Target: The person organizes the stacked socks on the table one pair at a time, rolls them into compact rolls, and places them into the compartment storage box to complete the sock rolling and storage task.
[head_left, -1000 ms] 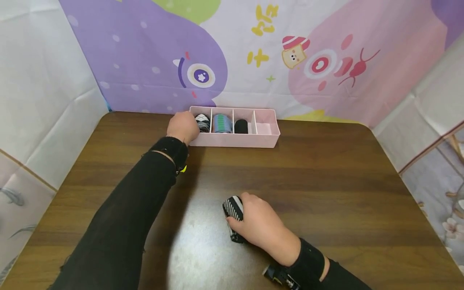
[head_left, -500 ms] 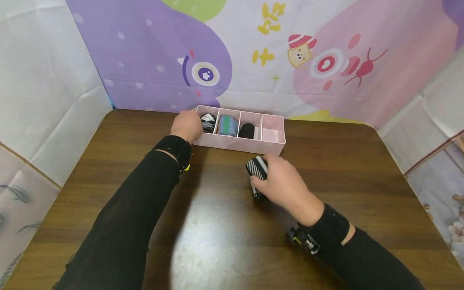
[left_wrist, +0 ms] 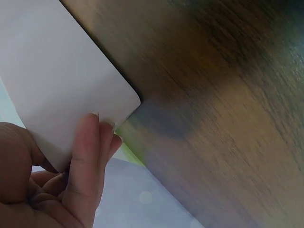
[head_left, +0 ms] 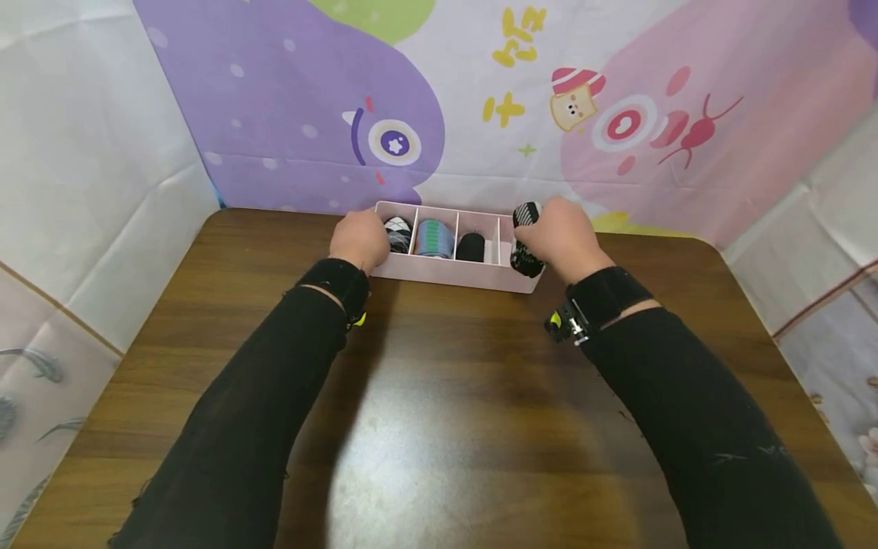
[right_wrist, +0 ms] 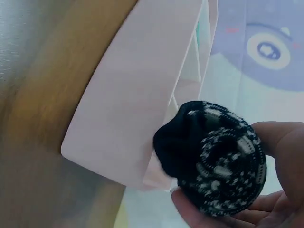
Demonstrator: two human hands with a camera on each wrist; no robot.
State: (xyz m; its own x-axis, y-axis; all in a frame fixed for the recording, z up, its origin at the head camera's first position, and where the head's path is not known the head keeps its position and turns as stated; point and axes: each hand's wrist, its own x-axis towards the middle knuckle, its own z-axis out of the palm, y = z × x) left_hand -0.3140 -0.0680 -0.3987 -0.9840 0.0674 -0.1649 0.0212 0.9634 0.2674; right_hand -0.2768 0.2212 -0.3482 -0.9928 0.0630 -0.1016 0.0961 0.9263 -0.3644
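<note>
A pale pink divided storage box (head_left: 453, 272) stands at the back of the table. My left hand (head_left: 360, 238) grips its left end, and in the left wrist view the thumb and fingers (left_wrist: 86, 152) pinch the end wall at the rim. My right hand (head_left: 564, 236) holds a rolled black-and-white patterned pair of socks (right_wrist: 218, 161) over the box's rightmost compartment. The roll's lower part overlaps the front wall in the head view. In the other compartments sit a checked sock roll (head_left: 398, 234), a blue-green striped one (head_left: 435, 239) and a black one (head_left: 471, 247).
The brown wooden table (head_left: 439, 396) stretches in front of the box. Directly behind it hangs a cartoon-print cloth (head_left: 494, 168), with white cloth (head_left: 89, 152) at the left side. Each wrist wears a black strap (head_left: 607, 296).
My right hand has carried the sock roll from the middle of the table up and rightward to the box's right end. The box has turned slightly, while my left hand keeps its grip.
</note>
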